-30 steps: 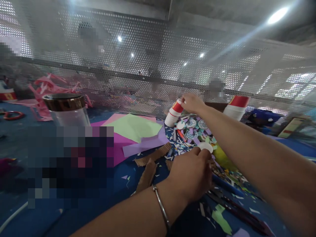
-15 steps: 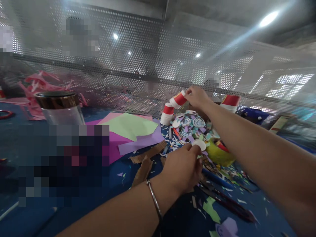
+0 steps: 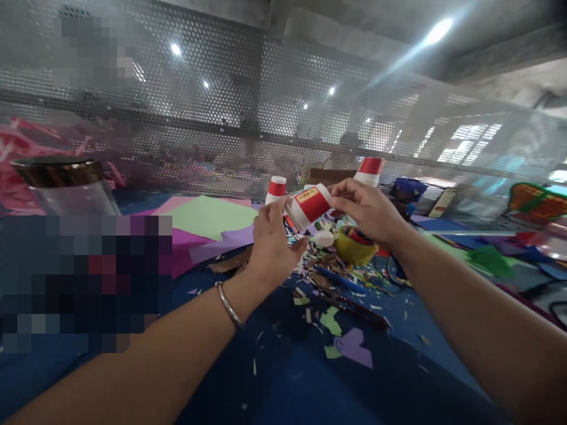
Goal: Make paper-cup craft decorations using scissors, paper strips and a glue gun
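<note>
A red and white paper cup (image 3: 310, 205) with a yellow label is held tilted between my two hands. My right hand (image 3: 365, 206) pinches its narrower right end with thumb and fingertips. At the wider left end, the fingers of my left hand (image 3: 274, 245) close against the cup, its thumb lower down. Another red and white paper cup (image 3: 277, 188) stands upside down just behind my left hand, which partly covers it. Below the held cup, a white disc (image 3: 324, 238) lies beside a yellow bowl (image 3: 354, 247) with small items in it.
Scissors (image 3: 358, 310), a blue pen (image 3: 341, 278) and paper scraps (image 3: 354, 347) litter the blue table. Coloured paper sheets (image 3: 208, 215) lie to the left, near a lidded jar (image 3: 66, 177). A further cup (image 3: 370, 171) stands behind my right hand. A perforated screen (image 3: 199, 136) rises behind.
My right hand has brought the cup down and towards me, away from the upright cup. My left hand has left the white disc and risen to the cup. The view has turned right.
</note>
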`<move>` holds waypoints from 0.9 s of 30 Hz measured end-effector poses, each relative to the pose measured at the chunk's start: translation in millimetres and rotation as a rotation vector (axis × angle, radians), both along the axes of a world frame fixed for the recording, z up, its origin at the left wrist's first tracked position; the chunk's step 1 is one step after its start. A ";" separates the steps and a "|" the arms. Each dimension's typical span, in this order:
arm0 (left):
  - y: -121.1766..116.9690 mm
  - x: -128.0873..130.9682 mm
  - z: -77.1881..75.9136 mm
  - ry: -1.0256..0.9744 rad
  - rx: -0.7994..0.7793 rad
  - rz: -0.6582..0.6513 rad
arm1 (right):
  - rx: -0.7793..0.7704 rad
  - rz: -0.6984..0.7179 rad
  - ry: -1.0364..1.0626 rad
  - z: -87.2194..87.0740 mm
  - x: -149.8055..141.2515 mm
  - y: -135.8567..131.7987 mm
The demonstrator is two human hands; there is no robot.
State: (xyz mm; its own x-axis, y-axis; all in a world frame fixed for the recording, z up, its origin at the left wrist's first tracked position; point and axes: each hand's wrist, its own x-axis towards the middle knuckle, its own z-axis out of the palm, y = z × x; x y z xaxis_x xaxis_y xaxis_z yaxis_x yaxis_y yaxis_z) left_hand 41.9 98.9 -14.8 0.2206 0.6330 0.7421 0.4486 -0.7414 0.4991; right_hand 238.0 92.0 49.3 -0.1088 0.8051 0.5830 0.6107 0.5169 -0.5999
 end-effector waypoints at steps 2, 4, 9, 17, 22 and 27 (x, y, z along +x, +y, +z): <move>3.2 -1.5 3.9 0.083 -0.065 -0.135 | -0.057 0.014 0.106 -8.9 5.1 -18.2; 2.7 -2.1 10.5 0.135 -0.088 -0.166 | -0.100 -0.001 0.207 -17.9 9.7 -31.1; -11.6 -3.4 41.4 0.311 -0.074 -0.163 | -0.208 0.098 0.521 -33.5 15.1 -46.1; -17.8 -35.7 67.4 0.343 -0.247 -0.001 | -0.230 0.116 0.580 -36.1 18.7 -48.2; -13.6 -59.9 47.2 -0.436 -0.847 -0.186 | -0.142 0.015 0.306 -35.8 26.1 -51.7; -18.4 -65.7 39.5 -0.669 -1.049 -0.396 | -0.018 0.148 -0.310 -33.2 -3.3 -70.3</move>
State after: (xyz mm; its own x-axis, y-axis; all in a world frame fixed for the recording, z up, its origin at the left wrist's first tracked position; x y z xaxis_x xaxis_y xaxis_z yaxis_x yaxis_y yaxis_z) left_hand -23.8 80.6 24.7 0.3066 0.9515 -0.0243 -0.2679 0.1108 0.9571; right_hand 234.7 21.6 16.1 -0.3948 0.7771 0.4901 0.6846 0.6046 -0.4071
